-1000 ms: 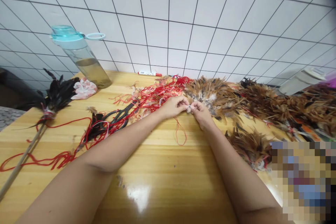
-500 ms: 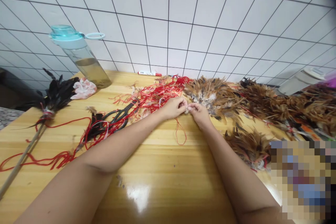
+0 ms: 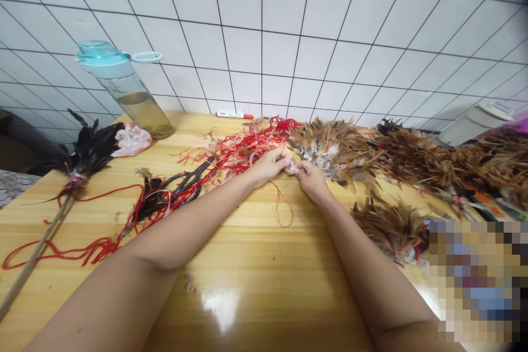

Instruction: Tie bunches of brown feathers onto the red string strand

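At a varnished wooden table (image 3: 256,286), a black-feathered duster on a stick (image 3: 88,151) lies at far left, near a clear bottle of brownish liquid (image 3: 142,107). Black-handled scissors (image 3: 187,187) sit among tangled red thread (image 3: 243,148). A red-capped marker (image 3: 234,115), its lettering unreadable, lies by the tiled wall (image 3: 264,49). The left hand (image 3: 270,166) and right hand (image 3: 311,180) pinch a pale feather tuft (image 3: 291,169) between their fingertips, just beside a brown feather bunch (image 3: 334,148). Pixelation (image 3: 478,280) hides the lower right corner.
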A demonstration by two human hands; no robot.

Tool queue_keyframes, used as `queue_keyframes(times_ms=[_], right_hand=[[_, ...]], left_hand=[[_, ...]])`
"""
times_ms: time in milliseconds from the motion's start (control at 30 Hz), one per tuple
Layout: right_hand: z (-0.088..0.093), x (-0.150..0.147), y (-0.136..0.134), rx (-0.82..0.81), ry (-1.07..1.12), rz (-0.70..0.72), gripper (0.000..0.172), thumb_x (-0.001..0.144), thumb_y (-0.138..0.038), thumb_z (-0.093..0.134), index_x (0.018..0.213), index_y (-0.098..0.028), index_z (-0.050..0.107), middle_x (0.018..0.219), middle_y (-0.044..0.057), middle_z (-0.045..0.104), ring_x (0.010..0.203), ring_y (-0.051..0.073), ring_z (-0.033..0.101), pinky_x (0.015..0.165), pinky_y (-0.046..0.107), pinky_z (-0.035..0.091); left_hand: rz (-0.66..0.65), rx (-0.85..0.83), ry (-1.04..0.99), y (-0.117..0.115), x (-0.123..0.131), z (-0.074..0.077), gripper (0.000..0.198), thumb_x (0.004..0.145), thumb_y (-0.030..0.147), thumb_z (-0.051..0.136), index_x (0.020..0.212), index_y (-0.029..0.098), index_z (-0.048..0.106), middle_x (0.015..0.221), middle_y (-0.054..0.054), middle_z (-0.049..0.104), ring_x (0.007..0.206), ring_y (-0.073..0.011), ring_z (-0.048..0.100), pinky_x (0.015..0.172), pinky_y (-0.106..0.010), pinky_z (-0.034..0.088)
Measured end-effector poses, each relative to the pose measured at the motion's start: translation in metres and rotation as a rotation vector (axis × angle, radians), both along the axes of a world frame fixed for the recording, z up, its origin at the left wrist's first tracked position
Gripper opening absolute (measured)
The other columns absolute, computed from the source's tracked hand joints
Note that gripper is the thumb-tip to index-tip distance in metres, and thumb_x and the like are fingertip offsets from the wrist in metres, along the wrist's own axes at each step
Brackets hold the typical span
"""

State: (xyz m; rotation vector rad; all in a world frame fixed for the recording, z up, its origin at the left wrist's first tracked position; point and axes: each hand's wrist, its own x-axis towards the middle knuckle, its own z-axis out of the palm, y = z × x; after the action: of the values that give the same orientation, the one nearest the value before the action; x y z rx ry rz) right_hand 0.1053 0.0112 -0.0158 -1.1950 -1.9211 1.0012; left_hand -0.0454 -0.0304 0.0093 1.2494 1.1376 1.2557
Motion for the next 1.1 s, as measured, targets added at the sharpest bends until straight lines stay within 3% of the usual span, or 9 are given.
queue_keyframes(times_ms=[333, 567, 867, 1100], right_hand=[[0.005, -0.003, -0.005, 0.027, -0.022, 0.000, 0.003, 0.069, -0.025, 0.057, 0.066, -0.022, 0.058, 0.067, -0.001, 0.059, 0.067, 0.016, 0.049, 0.066, 0.028, 0.035], [0.007, -0.002, -0.006, -0.194, 0.238, 0.072, 0.020, 0.068, -0.038, 0.057, 0.072, -0.020, 0.052, 0.062, -0.003, 0.053, 0.061, 0.013, 0.045, 0.063, 0.026, 0.035], [0.002, 0.001, -0.001, -0.187, 0.235, 0.122, 0.023, 0.069, -0.042, 0.057, 0.069, -0.020, 0.051, 0.062, -0.003, 0.051, 0.061, 0.012, 0.044, 0.062, 0.026, 0.036], [0.009, 0.004, -0.002, -0.204, 0.272, 0.134, 0.022, 0.068, -0.039, 0.059, 0.074, -0.019, 0.052, 0.065, -0.004, 0.052, 0.063, 0.012, 0.046, 0.064, 0.026, 0.037]], left_hand=[[0.149, -0.090, -0.072, 0.002, 0.007, -0.001, 0.008, 0.080, 0.015, 0.053, 0.074, 0.014, 0.048, 0.063, 0.002, 0.058, 0.049, -0.0039, 0.048, 0.050, -0.016, 0.037], [0.191, -0.145, -0.064, 0.003, 0.010, -0.003, 0.019, 0.076, 0.013, 0.060, 0.080, 0.017, 0.042, 0.049, 0.009, 0.050, 0.040, -0.0042, 0.046, 0.043, -0.015, 0.032], [-0.011, -0.197, 0.003, -0.002, 0.002, 0.008, 0.011, 0.075, 0.016, 0.063, 0.072, 0.011, 0.054, 0.052, 0.001, 0.056, 0.045, -0.0035, 0.049, 0.042, -0.014, 0.033], [-0.050, -0.278, -0.066, -0.001, -0.004, 0.012, 0.004, 0.072, 0.005, 0.060, 0.071, 0.009, 0.059, 0.054, -0.001, 0.059, 0.046, -0.0043, 0.052, 0.047, -0.015, 0.039]])
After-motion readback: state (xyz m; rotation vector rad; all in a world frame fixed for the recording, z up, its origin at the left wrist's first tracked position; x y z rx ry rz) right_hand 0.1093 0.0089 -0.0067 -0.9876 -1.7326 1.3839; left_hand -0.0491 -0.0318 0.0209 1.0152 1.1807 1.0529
